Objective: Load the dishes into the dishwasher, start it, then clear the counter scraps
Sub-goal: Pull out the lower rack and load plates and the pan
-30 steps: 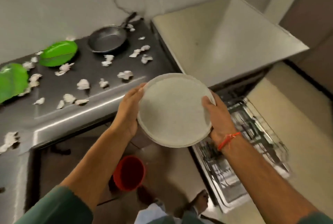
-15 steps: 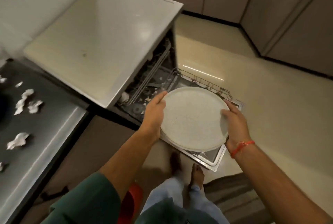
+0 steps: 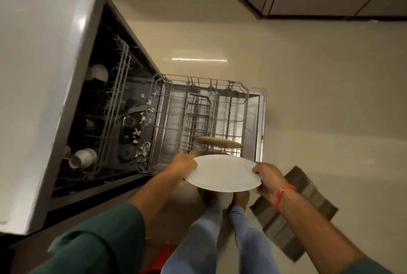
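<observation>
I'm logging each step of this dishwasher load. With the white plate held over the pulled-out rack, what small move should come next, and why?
Probably tip the white plate on edge and lower it into the lower rack. The left hand and right hand grip its opposite rims, holding it near flat above the rack's near edge, where open tines lie close behind it, beside a plate already standing there.

The plate (image 3: 222, 173) hides both hands' fingers beneath it and the person's feet
</observation>
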A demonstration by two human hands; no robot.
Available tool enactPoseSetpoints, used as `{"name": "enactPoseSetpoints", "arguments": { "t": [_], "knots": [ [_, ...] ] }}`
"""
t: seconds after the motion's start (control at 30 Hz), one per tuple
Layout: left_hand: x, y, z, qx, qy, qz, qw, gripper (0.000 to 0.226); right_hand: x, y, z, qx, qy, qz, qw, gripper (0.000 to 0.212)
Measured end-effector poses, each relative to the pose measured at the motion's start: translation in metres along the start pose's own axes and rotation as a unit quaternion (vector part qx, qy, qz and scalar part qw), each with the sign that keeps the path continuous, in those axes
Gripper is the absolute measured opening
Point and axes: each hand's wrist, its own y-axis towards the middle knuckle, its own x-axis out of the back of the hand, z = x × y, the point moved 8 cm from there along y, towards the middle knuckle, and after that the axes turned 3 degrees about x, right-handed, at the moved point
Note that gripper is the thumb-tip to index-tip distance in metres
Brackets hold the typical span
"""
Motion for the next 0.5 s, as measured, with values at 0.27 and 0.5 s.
{"name": "enactPoseSetpoints", "arguments": {
  "t": [0.27, 0.5],
  "knots": [
    [-0.005, 0.066, -0.023, -0.040, -0.056, -0.029, 0.997, 0.025, -0.024, 0.076, 0.011, 0.038, -0.020, 0.013, 0.999, 0.031],
    [0.010, 0.129, -0.037, 0.011, -0.059, -0.043, 0.997, 0.024, -0.047, 0.123, 0.030, 0.007, -0.048, 0.010, 0.999, 0.023]
  ]
}}
